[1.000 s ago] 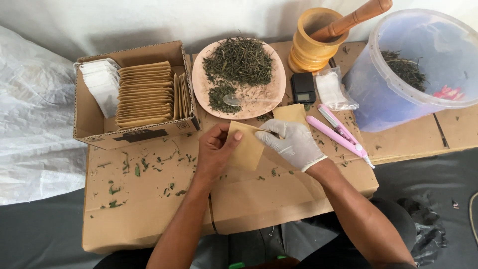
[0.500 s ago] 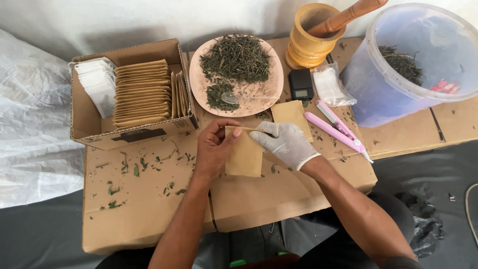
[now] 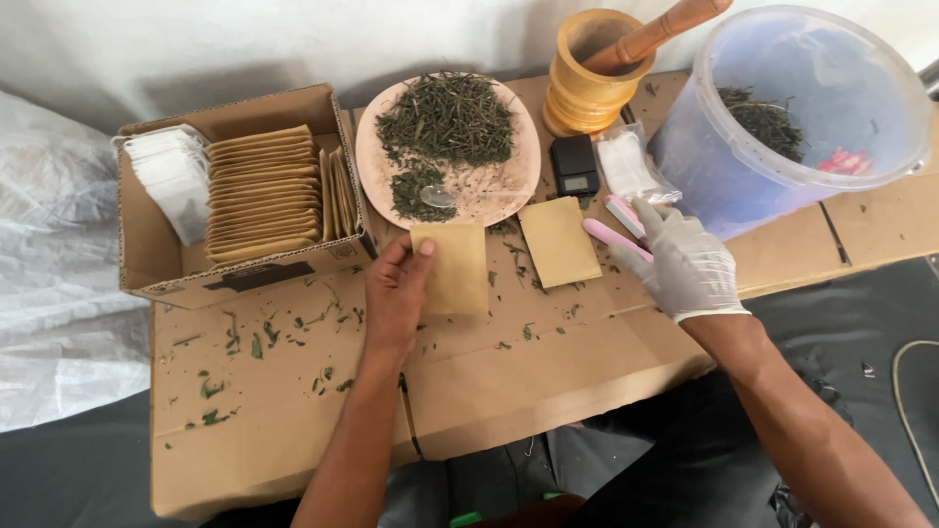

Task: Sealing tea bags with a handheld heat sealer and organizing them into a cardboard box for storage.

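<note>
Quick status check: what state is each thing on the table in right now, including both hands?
Left hand: bare, holding a brown packet flat on the cardboard.
Right hand: gloved, on the pink tool.
Second packet: lying flat, untouched.
Plate: holds dried herbs and a spoon.
Box: open, filled with brown and white packets.
Mortar: upright, pestle inside.
Bucket: open, some herbs inside.
Scale: nothing on it.

A round pinkish plate (image 3: pixel 377 161) heaped with dried green herbs (image 3: pixel 447 117) is seen at the far side of the flattened cardboard sheet (image 3: pixel 264 420). A wooden mortar (image 3: pixel 585 93) with its pestle (image 3: pixel 653 34) is placed to its right, a small black digital scale (image 3: pixel 574 166) just before it. Brown paper envelopes (image 3: pixel 262 194) are stacked in an open cardboard box (image 3: pixel 147 244) at left. A clear plastic bucket (image 3: pixel 851 88) is set at right.
</note>
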